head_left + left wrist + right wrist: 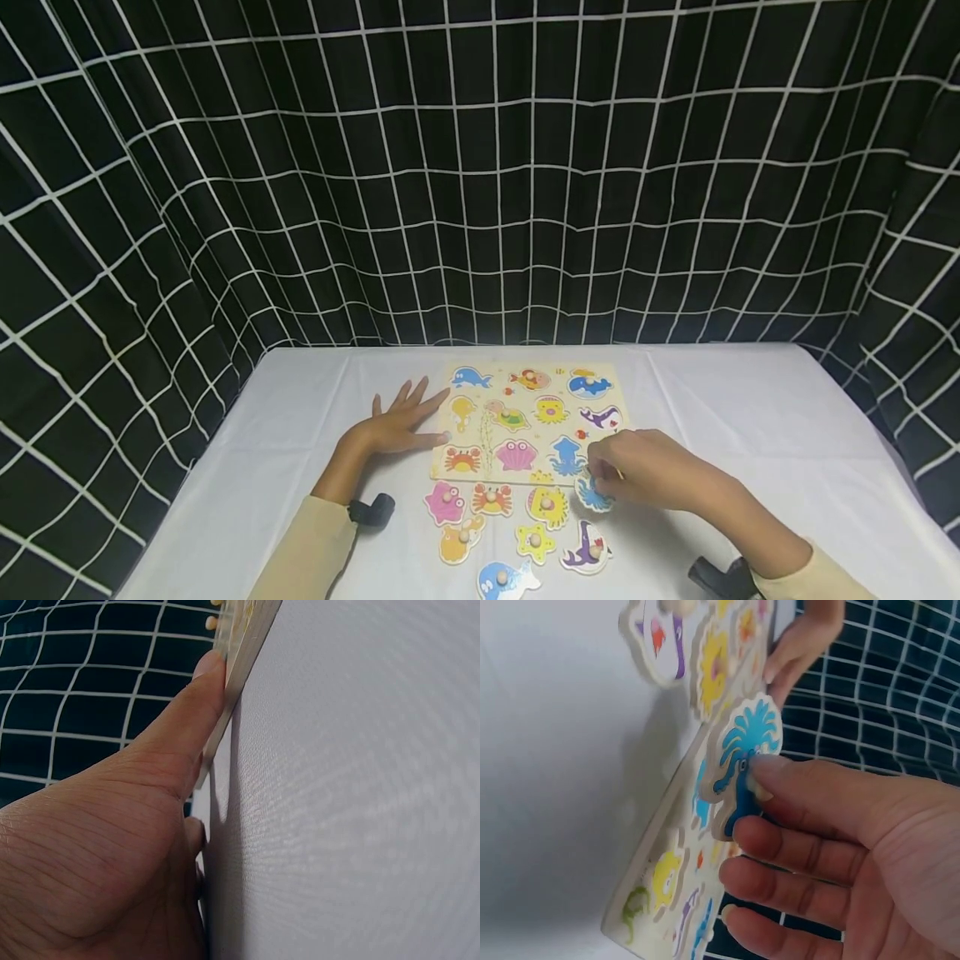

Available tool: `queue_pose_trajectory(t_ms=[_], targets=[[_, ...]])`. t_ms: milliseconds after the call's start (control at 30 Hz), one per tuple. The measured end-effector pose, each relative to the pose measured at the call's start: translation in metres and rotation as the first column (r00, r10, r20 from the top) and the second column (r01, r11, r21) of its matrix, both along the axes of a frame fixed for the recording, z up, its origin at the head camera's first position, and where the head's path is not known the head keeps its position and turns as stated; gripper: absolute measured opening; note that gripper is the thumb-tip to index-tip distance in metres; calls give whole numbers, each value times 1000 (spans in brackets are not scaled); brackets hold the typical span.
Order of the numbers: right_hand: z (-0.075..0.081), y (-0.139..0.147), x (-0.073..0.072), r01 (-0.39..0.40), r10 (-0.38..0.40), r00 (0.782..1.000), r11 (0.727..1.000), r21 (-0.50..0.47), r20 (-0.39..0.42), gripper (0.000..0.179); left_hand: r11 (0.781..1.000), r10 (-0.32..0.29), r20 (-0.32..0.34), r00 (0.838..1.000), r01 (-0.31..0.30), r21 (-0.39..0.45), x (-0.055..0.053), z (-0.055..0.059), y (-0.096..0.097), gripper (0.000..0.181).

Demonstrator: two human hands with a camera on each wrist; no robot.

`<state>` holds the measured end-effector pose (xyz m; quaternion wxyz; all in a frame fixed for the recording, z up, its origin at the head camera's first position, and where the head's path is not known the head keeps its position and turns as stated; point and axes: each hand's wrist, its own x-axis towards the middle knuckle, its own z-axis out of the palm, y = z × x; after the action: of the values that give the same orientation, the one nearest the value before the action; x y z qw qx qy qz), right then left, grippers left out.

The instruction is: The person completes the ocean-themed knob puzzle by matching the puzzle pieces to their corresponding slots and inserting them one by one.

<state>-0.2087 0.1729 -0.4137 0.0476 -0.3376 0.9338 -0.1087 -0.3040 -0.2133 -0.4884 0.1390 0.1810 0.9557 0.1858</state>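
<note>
My right hand (645,468) pinches a blue squid puzzle piece (744,750) by its knob, near the front right corner of a wooden sea-animal puzzle board (480,425). A printed blue squid (567,456) shows on the board just left of that hand. At the board's left edge lies my left hand (397,427), fingers spread and straight, its thumb touching the board's edge. In the left wrist view the thumb (184,712) rests along the board's side. Knobbed pieces such as a fish (529,380) and a turtle (507,415) sit on the board.
Loose pieces lie in front of the board: a pink starfish-like piece (446,502), a crab (492,499), a yellow octopus (547,505), an orange seahorse (459,540), a yellow star (535,541), a purple one (587,550) and a blue whale (504,581). A white cloth (720,417) covers the table.
</note>
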Motion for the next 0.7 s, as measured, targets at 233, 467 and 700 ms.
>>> queue_pose_trajectory(t_ms=[233, 467, 700], targets=[[-2, -12, -21, 18, -17, 1000, 999, 51, -11, 17, 1000, -2, -15, 1000, 2, -10, -2, -5, -2, 86], [-9, -23, -39, 49, -51, 999, 993, 108, 15, 14, 1000, -1, -15, 1000, 1, -14, -3, -5, -2, 87], [-18, -30, -48, 65, -68, 997, 992, 108, 22, 14, 1000, 0, -13, 1000, 0, -15, -3, -5, -2, 88]])
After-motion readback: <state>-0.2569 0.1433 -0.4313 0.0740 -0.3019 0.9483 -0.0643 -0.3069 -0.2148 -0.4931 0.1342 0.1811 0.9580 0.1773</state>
